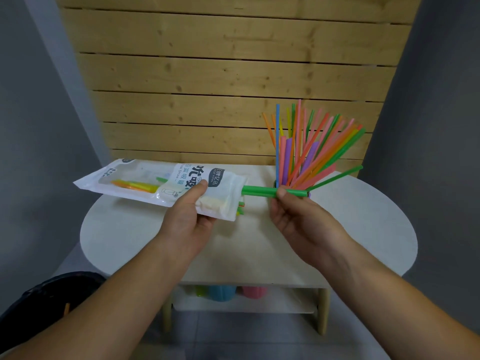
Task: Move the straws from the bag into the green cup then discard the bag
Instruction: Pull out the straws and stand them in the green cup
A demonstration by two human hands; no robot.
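My left hand [191, 216] grips a white plastic straw bag [145, 183] held sideways above the table, its open mouth facing right. Yellow, orange and green straws show through its window and a few green tips poke out of the mouth. My right hand [298, 216] pinches a thick green straw [259, 191] that is partly out of the bag. Behind my right hand, many coloured straws [311, 149] fan upward from the green cup [275, 183], which is almost entirely hidden by my fingers and the straws.
A white rounded table [363, 229] stands against a wooden slat wall [220, 87]. Its lower shelf [285, 302] holds blue, pink and yellow-green cups. A dark bin [52, 294] sits on the floor at the lower left.
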